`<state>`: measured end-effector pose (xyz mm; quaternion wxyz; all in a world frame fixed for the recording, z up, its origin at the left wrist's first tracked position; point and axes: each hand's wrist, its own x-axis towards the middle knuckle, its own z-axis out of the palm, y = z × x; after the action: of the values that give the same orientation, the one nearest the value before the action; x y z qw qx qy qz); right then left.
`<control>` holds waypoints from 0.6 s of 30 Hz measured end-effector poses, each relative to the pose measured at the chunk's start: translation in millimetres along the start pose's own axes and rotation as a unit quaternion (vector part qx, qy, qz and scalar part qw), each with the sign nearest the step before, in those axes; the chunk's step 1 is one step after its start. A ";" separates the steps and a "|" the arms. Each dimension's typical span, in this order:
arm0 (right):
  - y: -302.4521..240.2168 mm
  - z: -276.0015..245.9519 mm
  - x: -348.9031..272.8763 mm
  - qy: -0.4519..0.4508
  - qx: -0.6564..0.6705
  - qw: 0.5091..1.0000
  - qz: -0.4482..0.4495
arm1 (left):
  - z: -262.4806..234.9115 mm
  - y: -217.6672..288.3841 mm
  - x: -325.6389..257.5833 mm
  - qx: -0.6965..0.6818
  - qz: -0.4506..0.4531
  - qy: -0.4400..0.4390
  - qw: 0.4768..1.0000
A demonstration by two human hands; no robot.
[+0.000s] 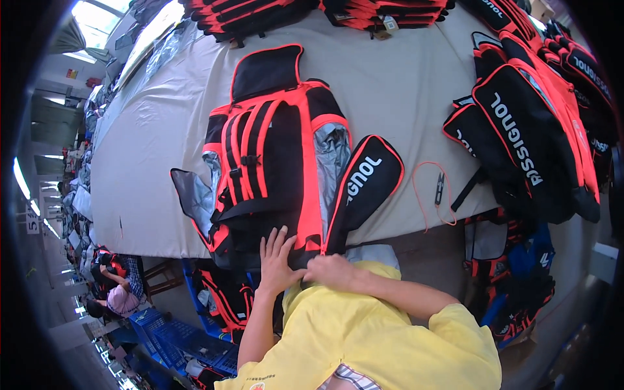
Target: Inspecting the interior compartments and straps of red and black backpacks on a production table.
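A black and neon-orange backpack [283, 156] lies on the cloth-covered table, its straps facing up and its top flap [266, 71] folded out away from me. Both side panels hang open, showing silvery lining; the right one [374, 179] is black with white lettering. My left hand [278, 263] rests on the bag's bottom end, fingers stretched out and apart. Right beside it, my right hand [330, 272] is closed at the bag's near edge, where the orange trim of the right panel ends. The exact part between its fingers is hidden.
Small black thread snips [440, 188] on an orange cord lie on the table [156, 188] to the right. Piled black-and-orange bags [520, 130] stand at the right, more stacks [250, 16] at the far edge. Below left are blue crates [169, 338] and another person [123, 296].
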<state>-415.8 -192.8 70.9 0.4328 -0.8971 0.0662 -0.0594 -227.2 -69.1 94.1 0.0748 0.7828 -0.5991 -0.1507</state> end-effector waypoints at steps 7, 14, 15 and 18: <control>51.6 -87.8 45.8 0.132 0.025 0.983 0.127 | -8.3 5.0 7.0 -0.021 -0.017 0.012 1.000; 137.3 -131.5 33.3 -0.070 -0.127 0.979 0.141 | -8.0 1.6 13.5 -0.032 -0.001 -0.025 0.999; 136.1 -129.1 10.8 0.008 -0.162 0.983 0.085 | -7.7 1.3 15.6 -0.036 -0.005 -0.033 0.999; 102.1 -130.9 -59.9 0.063 -0.085 0.975 0.196 | -1.9 1.1 16.2 -0.035 -0.007 -0.030 0.999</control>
<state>-503.0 -346.2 68.8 0.3534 -0.8946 0.2724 -0.0240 -223.7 -85.1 93.9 0.0831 0.7791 -0.5897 -0.1958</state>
